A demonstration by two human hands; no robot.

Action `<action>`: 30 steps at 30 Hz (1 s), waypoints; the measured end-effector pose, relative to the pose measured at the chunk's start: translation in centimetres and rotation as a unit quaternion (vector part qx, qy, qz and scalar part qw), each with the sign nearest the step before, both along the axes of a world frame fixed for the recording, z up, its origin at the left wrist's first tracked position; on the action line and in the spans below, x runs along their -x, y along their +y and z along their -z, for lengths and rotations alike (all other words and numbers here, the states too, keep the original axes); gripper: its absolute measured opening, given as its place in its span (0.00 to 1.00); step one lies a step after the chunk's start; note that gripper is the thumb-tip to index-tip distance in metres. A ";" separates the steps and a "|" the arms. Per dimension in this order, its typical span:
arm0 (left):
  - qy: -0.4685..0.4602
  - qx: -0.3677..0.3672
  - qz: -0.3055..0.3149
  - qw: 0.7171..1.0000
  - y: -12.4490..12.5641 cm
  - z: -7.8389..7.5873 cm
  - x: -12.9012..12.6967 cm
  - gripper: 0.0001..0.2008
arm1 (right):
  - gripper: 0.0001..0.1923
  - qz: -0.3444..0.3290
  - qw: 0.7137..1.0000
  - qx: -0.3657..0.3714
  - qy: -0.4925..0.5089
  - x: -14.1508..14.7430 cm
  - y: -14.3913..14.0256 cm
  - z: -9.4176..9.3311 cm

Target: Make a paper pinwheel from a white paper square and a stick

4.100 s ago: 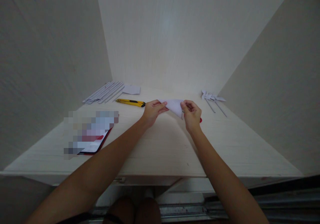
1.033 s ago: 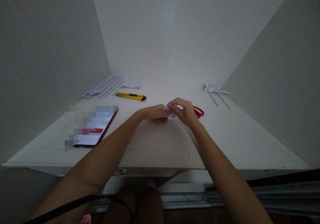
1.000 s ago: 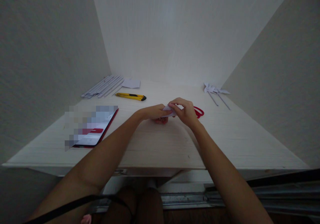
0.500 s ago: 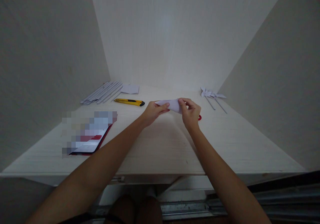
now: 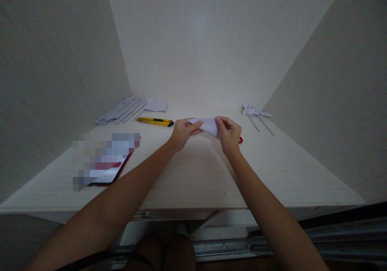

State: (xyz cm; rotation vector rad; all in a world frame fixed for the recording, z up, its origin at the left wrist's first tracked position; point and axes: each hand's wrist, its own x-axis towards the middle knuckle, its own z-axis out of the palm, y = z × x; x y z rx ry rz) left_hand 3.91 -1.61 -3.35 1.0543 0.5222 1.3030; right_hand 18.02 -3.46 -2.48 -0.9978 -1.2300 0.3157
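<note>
A piece of white paper is stretched between my two hands above the middle of the desk, its surface slightly curved. My left hand pinches its left end, thumb on top and fingers beneath. At the right end, my right hand grips it between thumb and fingertips. Just beyond the right hand, a red ring-shaped piece shows on the desk; the rest of it is hidden by the hand. A yellow box cutter lies to the left of my left hand.
Rolled paper sticks lie at the back left beside a flat stack of paper. Two paper pinwheels on sticks rest at the back right. A tablet in a red case, partly blurred, lies front left. Walls enclose the desk.
The paper is turned a little, showing more of its face between my hands. Both hands keep hold of it in nearly the same place. The view has shifted slightly.
</note>
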 end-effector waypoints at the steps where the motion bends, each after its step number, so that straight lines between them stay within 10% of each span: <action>1: -0.001 0.002 0.001 1.000 0.0 0.0 0.0 0.13 | 0.10 -0.001 1.000 0.000 0.003 0.0 0.0 0.0; 24: -0.024 0.060 0.099 0.993 0.2 -0.2 0.7 0.23 | 0.14 0.049 0.997 0.016 0.057 -1.0 1.1 0.8; 30: 0.032 0.012 0.020 0.999 -0.3 1.1 -1.4 0.17 | 0.12 0.000 0.998 0.038 0.058 0.4 0.6 1.0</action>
